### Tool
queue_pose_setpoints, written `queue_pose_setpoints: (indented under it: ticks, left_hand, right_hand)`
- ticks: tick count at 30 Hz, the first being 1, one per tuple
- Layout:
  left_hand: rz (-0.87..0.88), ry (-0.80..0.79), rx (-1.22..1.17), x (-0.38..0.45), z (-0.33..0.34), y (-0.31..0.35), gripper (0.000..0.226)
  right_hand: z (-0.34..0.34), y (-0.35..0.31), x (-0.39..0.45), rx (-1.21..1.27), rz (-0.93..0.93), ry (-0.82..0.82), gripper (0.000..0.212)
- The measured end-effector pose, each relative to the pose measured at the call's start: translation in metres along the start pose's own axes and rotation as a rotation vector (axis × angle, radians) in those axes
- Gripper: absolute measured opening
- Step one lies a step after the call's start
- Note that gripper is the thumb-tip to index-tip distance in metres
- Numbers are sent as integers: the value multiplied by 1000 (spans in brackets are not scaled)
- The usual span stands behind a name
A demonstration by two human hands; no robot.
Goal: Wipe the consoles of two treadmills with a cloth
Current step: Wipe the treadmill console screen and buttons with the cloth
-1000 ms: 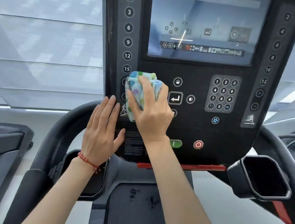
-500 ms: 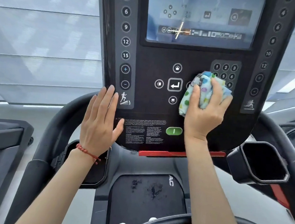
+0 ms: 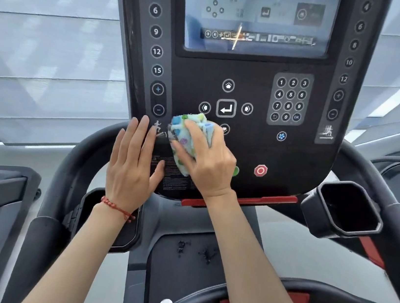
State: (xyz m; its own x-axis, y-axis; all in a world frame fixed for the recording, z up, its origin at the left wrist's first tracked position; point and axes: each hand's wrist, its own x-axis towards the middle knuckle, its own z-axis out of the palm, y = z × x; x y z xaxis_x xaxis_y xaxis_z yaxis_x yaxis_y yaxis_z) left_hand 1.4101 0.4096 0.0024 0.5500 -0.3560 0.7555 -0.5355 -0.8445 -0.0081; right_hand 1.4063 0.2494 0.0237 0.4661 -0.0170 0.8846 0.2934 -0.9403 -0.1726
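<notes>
On the lower left of the treadmill console (image 3: 246, 142), just under the arrow buttons, our right hand (image 3: 208, 160) holds the bunched, spotty cloth (image 3: 188, 137) and presses it on the black panel. Our left hand (image 3: 131, 165) lies flat beside it, fingers straight, holding nothing, on the console's left edge. We think we are in the middle of wiping this first console, down in its bottom part. Next we would need to slide the cloth across to the right, past the red stop button (image 3: 260, 170), pushing softly so no button gets pressed. Let us count: one cloth, two hands, one screen (image 3: 258, 18), one number pad (image 3: 289, 99), one red stop button, one black cup holder (image 3: 347, 210). We see only this one console clearly. A red string bracelet (image 3: 116, 207) sits on our left wrist.
</notes>
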Motion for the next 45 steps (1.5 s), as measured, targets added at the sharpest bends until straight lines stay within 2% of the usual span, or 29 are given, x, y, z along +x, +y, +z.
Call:
queue_pose_setpoints:
  ticks: [8, 11, 16, 18, 21, 24, 29, 31, 35, 39, 41, 45]
  left_hand:
    - [28, 12, -9, 27, 11, 40, 49]
    - [34, 24, -16, 40, 16, 54, 48]
    - [8, 21, 7, 50, 24, 64, 51]
    - [-2, 16, 25, 48, 26, 65, 51]
    - [-2, 15, 36, 47, 27, 64, 51]
    - [7, 3, 41, 47, 28, 63, 51]
    - [-3, 4, 50, 47, 28, 65, 51]
    - [-11, 7, 57, 48, 28, 66, 51]
    - [-20, 15, 63, 48, 29, 68, 49]
    - [-13, 15, 76, 48, 30, 68, 49]
    - [-14, 17, 75, 47, 31, 69, 49]
    - [-18, 16, 85, 47, 34, 71, 50]
  right_hand:
    - [-49, 103, -7, -181, 337, 104, 33]
    - [-71, 137, -10, -164, 498, 164, 43]
    - [-68, 136, -7, -90, 623, 231, 42]
    - [-62, 123, -5, -72, 595, 243, 34]
    - [-44, 92, 3, -46, 356, 157, 27]
    - [-25, 65, 14, -44, 170, 86, 30]
    - [-30, 83, 27, -59, -9, 79, 32]
    - [-36, 101, 36, -89, 38, 113, 30]
    - [-53, 145, 65, -141, 332, 258, 26]
    - [-49, 133, 74, -96, 522, 312, 28]
    - [-43, 116, 78, -34, 510, 266, 30]
    - [-31, 87, 88, 17, 245, 112, 29]
